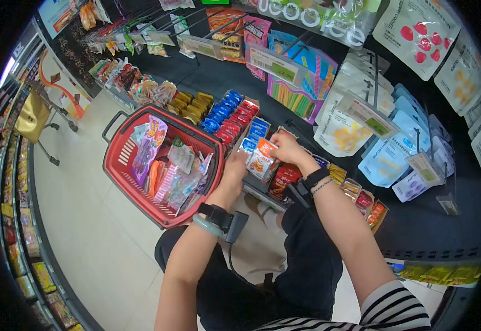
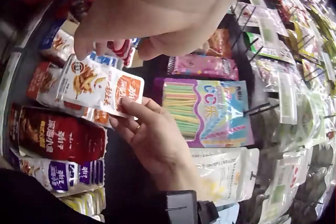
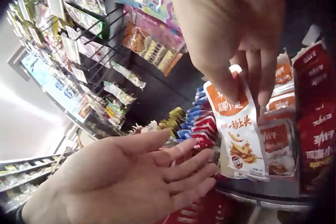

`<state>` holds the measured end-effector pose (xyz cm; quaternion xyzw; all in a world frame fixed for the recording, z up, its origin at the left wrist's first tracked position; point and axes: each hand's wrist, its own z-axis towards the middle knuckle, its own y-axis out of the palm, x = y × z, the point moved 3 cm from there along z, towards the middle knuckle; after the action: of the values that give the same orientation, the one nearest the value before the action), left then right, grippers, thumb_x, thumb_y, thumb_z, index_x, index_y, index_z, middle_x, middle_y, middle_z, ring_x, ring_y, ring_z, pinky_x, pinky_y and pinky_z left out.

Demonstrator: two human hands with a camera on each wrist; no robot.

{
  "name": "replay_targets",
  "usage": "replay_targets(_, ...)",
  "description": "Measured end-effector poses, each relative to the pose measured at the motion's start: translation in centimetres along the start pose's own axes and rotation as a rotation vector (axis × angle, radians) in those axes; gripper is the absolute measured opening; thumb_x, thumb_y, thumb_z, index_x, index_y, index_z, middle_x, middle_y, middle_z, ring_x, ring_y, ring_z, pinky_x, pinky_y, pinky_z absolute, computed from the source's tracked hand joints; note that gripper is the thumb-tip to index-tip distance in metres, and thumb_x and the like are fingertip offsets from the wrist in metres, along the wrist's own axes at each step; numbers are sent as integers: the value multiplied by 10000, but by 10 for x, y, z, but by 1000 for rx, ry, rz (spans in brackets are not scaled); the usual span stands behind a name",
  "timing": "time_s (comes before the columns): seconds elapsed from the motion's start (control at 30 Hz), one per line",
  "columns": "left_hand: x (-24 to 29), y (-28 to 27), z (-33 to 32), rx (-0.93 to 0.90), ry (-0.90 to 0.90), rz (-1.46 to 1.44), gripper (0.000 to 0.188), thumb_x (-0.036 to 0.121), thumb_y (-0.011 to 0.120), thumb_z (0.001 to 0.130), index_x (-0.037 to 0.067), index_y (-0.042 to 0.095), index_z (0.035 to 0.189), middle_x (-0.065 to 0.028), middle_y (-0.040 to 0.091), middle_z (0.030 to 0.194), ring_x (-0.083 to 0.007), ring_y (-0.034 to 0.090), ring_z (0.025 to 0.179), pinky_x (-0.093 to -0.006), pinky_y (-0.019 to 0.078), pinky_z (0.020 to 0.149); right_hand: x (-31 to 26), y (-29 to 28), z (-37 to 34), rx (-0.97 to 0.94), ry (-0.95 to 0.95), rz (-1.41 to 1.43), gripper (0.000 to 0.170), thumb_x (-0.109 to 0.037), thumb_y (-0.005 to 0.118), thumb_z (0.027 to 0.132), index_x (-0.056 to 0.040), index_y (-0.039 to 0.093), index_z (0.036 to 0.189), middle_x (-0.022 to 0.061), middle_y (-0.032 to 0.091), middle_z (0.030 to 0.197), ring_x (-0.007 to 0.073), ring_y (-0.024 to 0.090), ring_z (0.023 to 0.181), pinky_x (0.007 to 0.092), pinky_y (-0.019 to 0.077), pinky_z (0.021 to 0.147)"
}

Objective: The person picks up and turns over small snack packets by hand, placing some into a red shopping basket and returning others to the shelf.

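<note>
A small white and orange snack packet (image 3: 241,137) hangs upright from my right hand (image 1: 289,148), whose thumb and fingers pinch its orange top end. Beside the packet is my left hand (image 3: 131,179), palm turned up with the fingers stretched out, its fingertips close to the packet's edge. More orange and white packets (image 3: 277,142) stand in the box behind the held one. To the right of them sits a box of dark red packets (image 2: 63,134). Blue packets (image 1: 258,128) lie just beyond the hands.
A red shopping basket (image 1: 163,219) filled with bagged goods stands at the left. Rows of gold, blue and red sweets (image 1: 228,128) line the shelf behind it. Candy pouches (image 1: 342,129) hang from hooks above. Purple and yellow packets (image 1: 337,174) continue to the right.
</note>
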<state>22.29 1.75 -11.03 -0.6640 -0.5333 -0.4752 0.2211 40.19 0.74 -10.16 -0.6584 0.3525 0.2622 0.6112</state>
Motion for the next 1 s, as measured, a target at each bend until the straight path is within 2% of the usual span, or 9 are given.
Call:
replay_targets(0.1, -30, 15, 9, -38, -181, -130, 353, 360, 446, 880, 113, 452, 1132, -83, 484, 1087, -216, 459, 956, -402, 345, 849, 10, 3, -2, -45, 184, 73, 185, -7, 652, 692, 21, 543, 838, 67, 589, 723, 127, 589, 541, 246, 475, 461)
replay_targets(0.13, -32, 19, 4, -68, -257, -120, 519, 455, 405, 883, 82, 359, 1241, -132, 396, 1227, -258, 423, 1029, -403, 345, 874, 13, 4, -1, -44, 191, 47, 172, -25, 666, 670, 9, 555, 798, 84, 598, 713, 157, 595, 553, 278, 476, 474)
replay_targets(0.27, -63, 23, 22, 24, -339, -306, 757, 569, 328, 870, -35, 226, 1314, -183, 319, 1311, -302, 407, 1084, -443, 362, 906, 13, 15, 4, 133, 85, -281, 140, -97, 685, 626, -30, 589, 702, 138, 613, 722, 261, 610, 711, 361, 474, 631)
replay_targets(0.4, -75, 16, 38, -27, -406, -435, 806, 624, 238, 856, -26, 199, 1330, -208, 216, 1375, -349, 333, 1195, -471, 334, 957, -3, 23, 6, 4, 158, -347, 180, -164, 612, 690, -42, 658, 815, 183, 632, 860, 324, 618, 811, 410, 494, 703)
replay_targets(0.63, -75, 21, 39, 1, -400, -398, 841, 649, 231, 839, -22, 167, 1343, -211, 182, 1388, -368, 323, 1195, -489, 319, 969, -4, 18, 2, -14, 230, -404, 102, -162, 659, 654, -109, 650, 740, 105, 642, 796, 274, 616, 803, 389, 478, 704)
replay_targets(0.73, -76, 23, 39, -22, -385, -378, 866, 674, 234, 821, 2, 142, 1358, -218, 142, 1402, -387, 291, 1217, -506, 311, 968, -6, 18, 1, 5, 211, -333, 207, -172, 648, 676, -115, 647, 875, 119, 628, 905, 277, 595, 876, 379, 468, 748)
replay_targets(0.83, -78, 25, 42, -35, -378, -351, 846, 692, 227, 808, 71, 139, 1376, -224, 149, 1394, -394, 296, 1205, -516, 303, 968, -7, 27, 3, 66, 97, -311, 322, -158, 620, 712, -129, 607, 1032, 139, 584, 1034, 284, 559, 960, 372, 449, 802)
replay_targets(0.9, -81, 25, 43, -71, -387, -332, 796, 694, 219, 808, 142, 165, 1378, -226, 182, 1376, -379, 318, 1186, -509, 309, 964, 2, 46, 11, 32, -176, -330, 392, -133, 598, 735, -125, 559, 1124, 154, 532, 1122, 298, 523, 1014, 376, 432, 835)
replay_targets(1.0, -86, 20, 46, -96, -378, -328, 764, 695, 231, 807, 152, 234, 1344, -223, 239, 1339, -375, 331, 1176, -494, 328, 951, 9, 59, 23, -117, -136, -341, 371, -119, 603, 734, -106, 577, 1103, 154, 604, 929, 288, 586, 873, 370, 463, 753)
